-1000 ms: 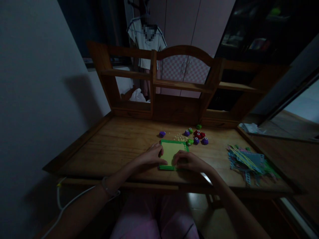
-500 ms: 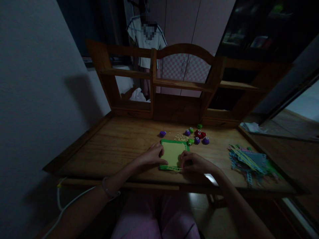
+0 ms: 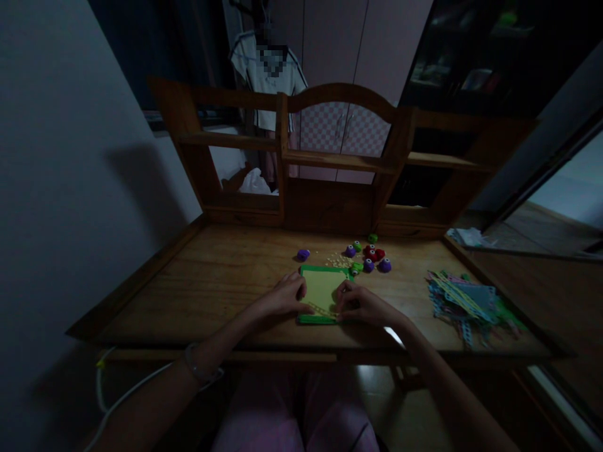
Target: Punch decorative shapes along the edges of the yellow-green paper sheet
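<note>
A green-bordered sheet with a yellow face (image 3: 322,285), possibly foam, lies flat on the desk in front of me. My left hand (image 3: 287,295) grips its left side, fingers curled at the edge and the thumb lower down by a thin yellow perforated strip (image 3: 321,310). The strip slants across the lower part of the yellow face. Its right end is pinched by my right hand (image 3: 353,302), which rests over the sheet's right edge. The dim light hides the exact fingertip contact.
Small cream bits (image 3: 340,260) are scattered behind the sheet. Several purple, green and red eyed figures (image 3: 371,253) stand beyond it, one purple figure (image 3: 303,255) apart on the left. A tangled pile of perforated scraps (image 3: 464,301) lies right. A wooden shelf (image 3: 334,162) backs the desk.
The yellow strip has lifted from the sheet's green lower border and now lies slanted over the yellow face. My right hand has risen slightly with it. The view has shifted slightly.
</note>
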`<state>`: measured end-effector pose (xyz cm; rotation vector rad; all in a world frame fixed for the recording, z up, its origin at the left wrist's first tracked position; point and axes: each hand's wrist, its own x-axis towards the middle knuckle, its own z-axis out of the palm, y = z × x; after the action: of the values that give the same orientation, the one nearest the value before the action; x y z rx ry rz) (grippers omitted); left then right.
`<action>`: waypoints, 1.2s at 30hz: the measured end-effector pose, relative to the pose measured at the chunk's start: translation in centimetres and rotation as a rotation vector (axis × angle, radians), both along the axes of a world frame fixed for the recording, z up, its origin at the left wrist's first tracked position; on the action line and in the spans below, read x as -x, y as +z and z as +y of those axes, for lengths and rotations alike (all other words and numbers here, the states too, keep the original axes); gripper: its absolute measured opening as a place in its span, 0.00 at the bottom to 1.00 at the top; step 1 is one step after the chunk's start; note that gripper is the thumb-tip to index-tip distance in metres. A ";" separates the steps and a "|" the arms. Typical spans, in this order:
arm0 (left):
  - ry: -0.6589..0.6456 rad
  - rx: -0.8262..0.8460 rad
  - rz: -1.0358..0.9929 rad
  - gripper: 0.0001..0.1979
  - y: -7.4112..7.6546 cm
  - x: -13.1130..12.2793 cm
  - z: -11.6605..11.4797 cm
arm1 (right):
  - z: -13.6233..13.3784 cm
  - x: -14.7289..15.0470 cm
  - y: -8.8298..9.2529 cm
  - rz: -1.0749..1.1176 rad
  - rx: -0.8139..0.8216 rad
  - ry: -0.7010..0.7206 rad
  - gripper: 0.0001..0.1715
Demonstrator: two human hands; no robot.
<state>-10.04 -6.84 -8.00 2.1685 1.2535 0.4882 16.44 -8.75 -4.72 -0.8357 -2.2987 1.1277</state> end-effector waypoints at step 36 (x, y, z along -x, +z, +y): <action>-0.010 -0.038 -0.005 0.21 0.1 0.1 -0.3 | -2.0 -6.0 0.2 -0.165 0.131 -0.140 0.14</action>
<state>-10.12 -7.17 -7.87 2.2025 1.2399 0.5178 22.45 -10.74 -4.55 -1.1602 -2.2727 1.1963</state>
